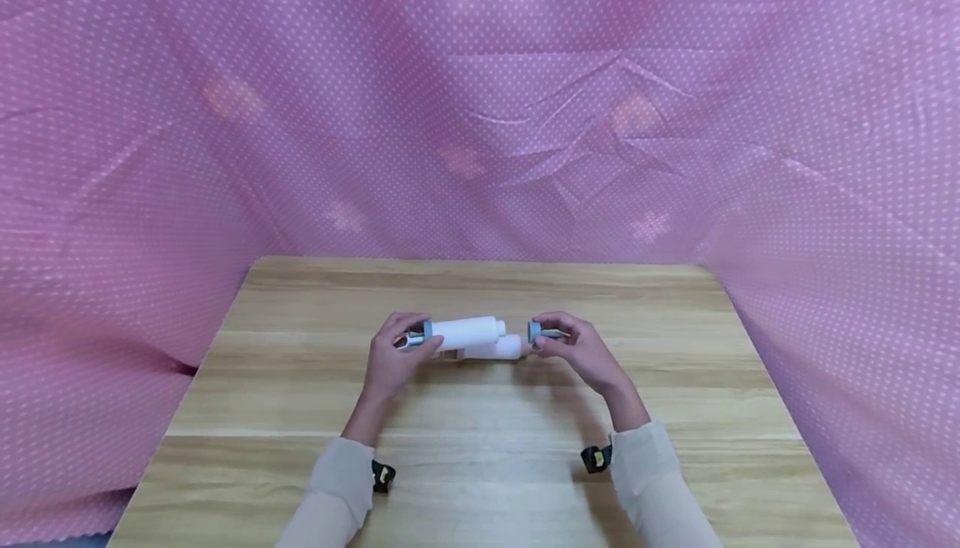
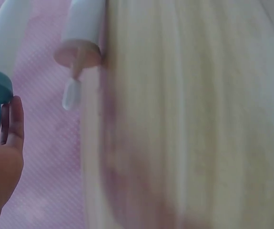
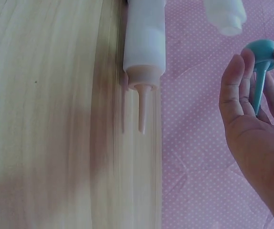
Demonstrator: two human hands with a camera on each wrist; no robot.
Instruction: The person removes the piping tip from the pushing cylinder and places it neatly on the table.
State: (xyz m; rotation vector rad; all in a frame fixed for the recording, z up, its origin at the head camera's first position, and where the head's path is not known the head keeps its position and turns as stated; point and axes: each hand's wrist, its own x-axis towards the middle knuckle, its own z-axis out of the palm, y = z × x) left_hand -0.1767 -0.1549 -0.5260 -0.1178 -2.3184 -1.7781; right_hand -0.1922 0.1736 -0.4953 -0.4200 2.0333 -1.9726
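While the left hand [image 1: 393, 356] grips the white tube [image 1: 467, 331] by its grey end above the table [image 1: 480, 465], the right hand [image 1: 581, 351] pinches the grey stemmed cap [image 1: 542, 332], already off and just beside the tube's open end. A second tube [image 1: 495, 351] lies beneath, untouched.

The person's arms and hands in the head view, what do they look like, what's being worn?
Both hands, the left hand and the right hand, are bare, with no gloves or rings visible. Each forearm wears a pale cream long sleeve reaching to the wrist. Each wrist carries a small black device with a yellowish mark, presumably the wrist camera mount; the right one sits at.
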